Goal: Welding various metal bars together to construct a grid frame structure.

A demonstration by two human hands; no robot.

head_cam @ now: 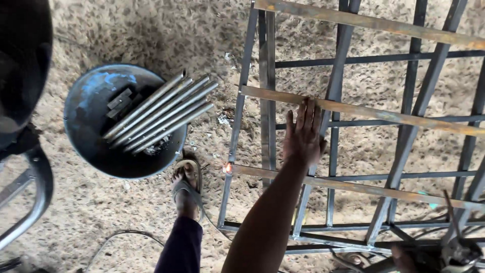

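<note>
Left hand (303,136) flat, fingers (308,112) outstretched and released, tips on the rusty crossbar (384,115) of the steel frame (404,151).

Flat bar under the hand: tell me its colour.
Rusty orange-brown, the flat bar under the left hand; head view.

Open-air welding workshop on sandy ground: steel frame (353,151) of welded bars under the fingers (308,114), glowing weld spot (228,167) left of them, bucket (88,121) of cut pipes (161,114) farther left
</note>
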